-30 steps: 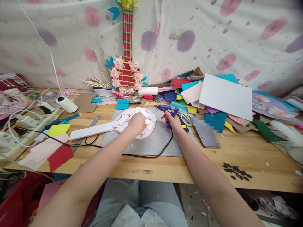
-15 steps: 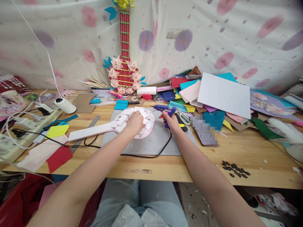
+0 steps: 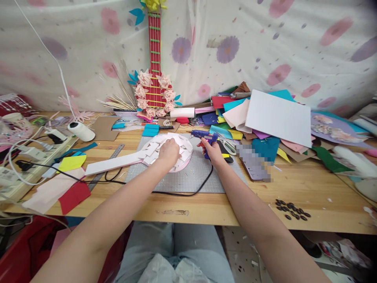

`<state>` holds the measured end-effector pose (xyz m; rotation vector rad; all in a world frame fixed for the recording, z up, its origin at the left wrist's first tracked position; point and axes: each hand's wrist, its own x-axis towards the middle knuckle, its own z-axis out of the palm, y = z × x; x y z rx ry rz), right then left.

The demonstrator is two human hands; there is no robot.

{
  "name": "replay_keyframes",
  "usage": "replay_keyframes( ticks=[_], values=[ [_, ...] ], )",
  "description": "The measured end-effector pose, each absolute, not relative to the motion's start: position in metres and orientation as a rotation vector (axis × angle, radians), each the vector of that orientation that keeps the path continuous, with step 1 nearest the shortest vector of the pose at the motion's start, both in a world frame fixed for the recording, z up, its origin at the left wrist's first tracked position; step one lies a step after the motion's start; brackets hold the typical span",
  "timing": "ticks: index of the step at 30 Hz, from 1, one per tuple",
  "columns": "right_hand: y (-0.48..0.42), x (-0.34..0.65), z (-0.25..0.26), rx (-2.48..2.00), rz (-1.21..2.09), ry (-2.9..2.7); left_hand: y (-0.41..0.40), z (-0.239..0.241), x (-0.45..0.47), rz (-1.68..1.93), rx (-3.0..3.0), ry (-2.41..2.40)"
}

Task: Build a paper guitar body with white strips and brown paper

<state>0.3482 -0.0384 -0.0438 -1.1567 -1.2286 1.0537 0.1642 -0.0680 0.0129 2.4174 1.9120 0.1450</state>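
A white guitar-shaped craft piece with a long flat neck [image 3: 114, 164] lies on the grey cutting mat [image 3: 182, 184]. Its round body [image 3: 186, 151] is covered with overlapping white pieces and has a pinkish rim. My left hand [image 3: 169, 153] presses down on the middle of that body, its fingers bent and closed on a small white piece; the fingertips are mostly hidden. A blue hot glue gun [image 3: 209, 137] is gripped in my right hand [image 3: 214, 151], its nozzle pointing left just beside the body's upper right edge. The gun's black cord [image 3: 203, 184] curves across the mat.
A red guitar craft with paper roses [image 3: 155, 88] stands against the curtain. Coloured sheets and a white board [image 3: 278, 118] are piled back right. A phone [image 3: 255, 163], scissors [image 3: 231, 147] and black oval pieces [image 3: 293, 209] lie to the right; a power strip [image 3: 32, 167] sits left.
My left hand has shifted very slightly on the white craft body. The glue gun stays in nearly the same place in my right hand.
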Motion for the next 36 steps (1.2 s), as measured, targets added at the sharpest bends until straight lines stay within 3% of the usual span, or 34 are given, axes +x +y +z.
replay_keyframes(
  ticks=[7, 14, 21, 36],
  values=[
    [-0.035, 0.350, -0.050, -1.176, 1.026, -1.242, -0.070, 0.016, 0.156, 0.189, 2.527, 1.951],
    [-0.041, 0.341, -0.044, -1.122, 1.077, -1.178, -0.061, 0.014, 0.142, 0.610, 2.583, 1.833],
    [-0.053, 0.317, -0.045, -0.960, 1.174, -1.318, -0.063, -0.004, 0.125, 0.560, 2.770, 1.306],
    [-0.057, 0.308, -0.046, -1.150, 1.053, -1.559, -0.058, -0.030, 0.118, 0.721, 2.738, 1.305]
  ],
)
